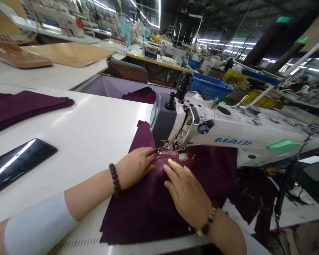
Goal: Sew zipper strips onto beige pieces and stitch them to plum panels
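Dark maroon fabric (149,209) lies flat on the white table, part of it under the head of a white sewing machine (234,127). A zipper strip (170,156) with a small brass pull (193,157) runs across the fabric by the needle area. My left hand (136,166) rests on the cloth just left of the presser foot, fingers extended and lying flat. To the right and nearer to me, my right hand (188,193) lies on the fabric with its fingers spread, the fingertips just below the zipper. Neither hand grips anything.
Stacked maroon pieces (29,106) lie at the left of the white table (95,124), with a glossy dark object (21,161) nearer me. Behind the machine stands a blue basket (211,86). More maroon pieces with brass pulls (250,198) sit at the right. A fan (18,56) stands back left.
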A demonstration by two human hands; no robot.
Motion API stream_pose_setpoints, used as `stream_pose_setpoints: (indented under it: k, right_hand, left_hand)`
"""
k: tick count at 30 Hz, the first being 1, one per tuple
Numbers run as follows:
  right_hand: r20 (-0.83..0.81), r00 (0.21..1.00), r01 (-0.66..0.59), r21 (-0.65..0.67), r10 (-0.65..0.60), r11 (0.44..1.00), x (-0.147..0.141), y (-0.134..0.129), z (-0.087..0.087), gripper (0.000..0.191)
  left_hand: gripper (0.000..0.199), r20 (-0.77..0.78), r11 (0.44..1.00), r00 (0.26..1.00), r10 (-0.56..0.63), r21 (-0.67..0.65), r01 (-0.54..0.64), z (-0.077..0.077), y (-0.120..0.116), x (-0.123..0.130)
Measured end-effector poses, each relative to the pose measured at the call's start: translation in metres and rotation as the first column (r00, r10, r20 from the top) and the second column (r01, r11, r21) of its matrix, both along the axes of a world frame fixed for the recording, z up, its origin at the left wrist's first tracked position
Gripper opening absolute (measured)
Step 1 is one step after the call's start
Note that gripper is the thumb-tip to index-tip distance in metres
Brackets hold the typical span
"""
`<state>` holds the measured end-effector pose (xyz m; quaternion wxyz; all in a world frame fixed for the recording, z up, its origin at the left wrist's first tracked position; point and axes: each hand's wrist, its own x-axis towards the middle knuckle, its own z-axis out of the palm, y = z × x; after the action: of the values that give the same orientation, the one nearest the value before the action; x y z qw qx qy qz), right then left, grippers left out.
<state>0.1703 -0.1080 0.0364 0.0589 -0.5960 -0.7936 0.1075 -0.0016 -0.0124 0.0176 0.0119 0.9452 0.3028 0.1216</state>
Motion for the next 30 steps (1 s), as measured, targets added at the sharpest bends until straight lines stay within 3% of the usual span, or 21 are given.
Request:
stream_pose_setpoints:
  k: [4,10,18,30]
  right_hand:
    - [-0.003,1.000,0.023,0.062,-0.023,0.998,0.006,0.033,-0.010,0.043]
    - [-0.031,0.999,0.027,0.043,-0.026,0.999,0.005,0.036,-0.036,0.046]
    - [-0.086,0.996,-0.027,0.064,0.033,0.998,0.013,0.039,-0.039,0.047]
    - [-0.116,0.991,-0.063,0.095,0.074,0.993,0.015,0.045,-0.040,0.044]
  left_hand:
    - [0.041,-0.029,0.999,0.998,0.048,0.004,-0.048,-0.010,-0.017,0.012]
    - [0.066,-0.033,0.991,0.991,0.126,-0.037,-0.127,-0.027,-0.021,0.015]
    - [0.068,0.011,0.987,0.987,0.158,-0.015,-0.158,-0.026,-0.022,0.017]
    - [0.065,-0.130,0.977,0.968,0.213,0.019,-0.212,-0.021,-0.023,0.022]
